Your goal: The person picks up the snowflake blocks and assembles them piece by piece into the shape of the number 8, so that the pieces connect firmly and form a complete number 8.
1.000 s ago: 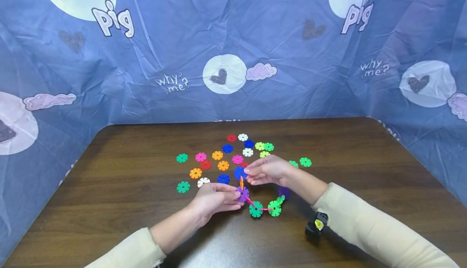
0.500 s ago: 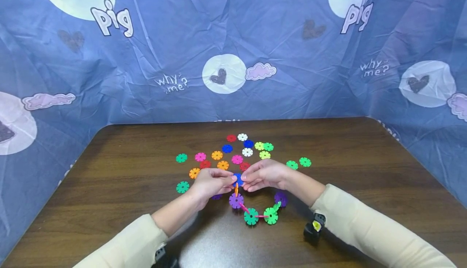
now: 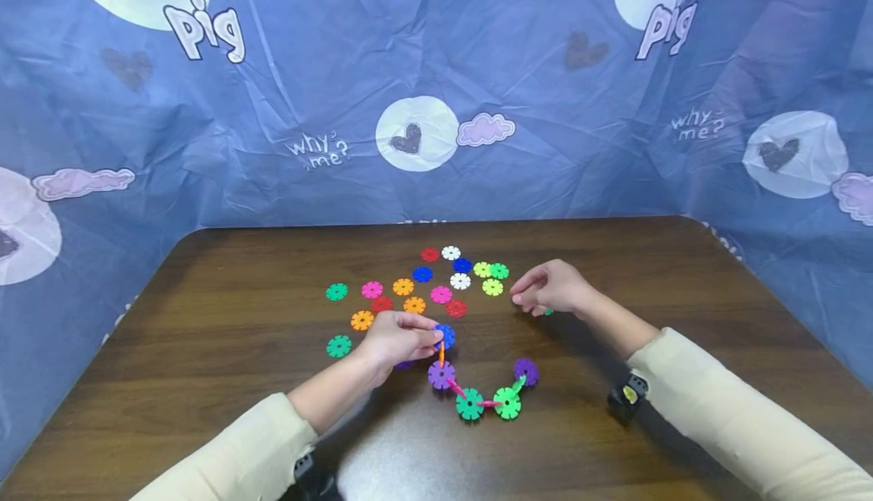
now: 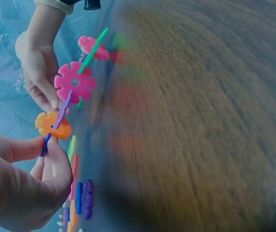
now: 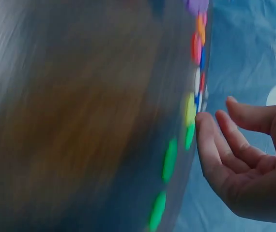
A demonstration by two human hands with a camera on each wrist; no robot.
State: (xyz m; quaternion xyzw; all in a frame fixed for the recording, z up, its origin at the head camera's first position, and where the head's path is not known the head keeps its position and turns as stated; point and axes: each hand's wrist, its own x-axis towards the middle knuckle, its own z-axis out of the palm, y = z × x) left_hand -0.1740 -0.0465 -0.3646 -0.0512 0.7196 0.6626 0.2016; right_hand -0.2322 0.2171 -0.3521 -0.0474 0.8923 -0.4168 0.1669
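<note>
Between thumb and fingers my left hand [image 3: 395, 340] pinches a blue notched plastic disc [image 3: 446, 336], the end piece of a chain of interlocked discs. From it the chain curves through an orange disc [image 4: 53, 125], a purple disc [image 3: 441, 374], a teal disc [image 3: 470, 404] and a green disc [image 3: 507, 403] to a dark purple disc [image 3: 526, 371], with pink ones edge-on between. My right hand [image 3: 555, 289] holds nothing; its thumb and fingers stand apart in the right wrist view. It hovers beside the loose discs, partly hiding a green disc [image 3: 549, 311].
Loose discs of many colours lie flat on the brown wooden table [image 3: 225, 380], mostly beyond the left hand. Among them are a yellow disc [image 3: 492, 287], a red disc [image 3: 455, 308] and a teal disc [image 3: 339, 346]. A blue printed cloth [image 3: 327, 92] hangs behind.
My left hand moved from the purple disc up to the blue disc. My right hand let go of the blue disc and moved right and away. The chain shifted slightly left and nearer.
</note>
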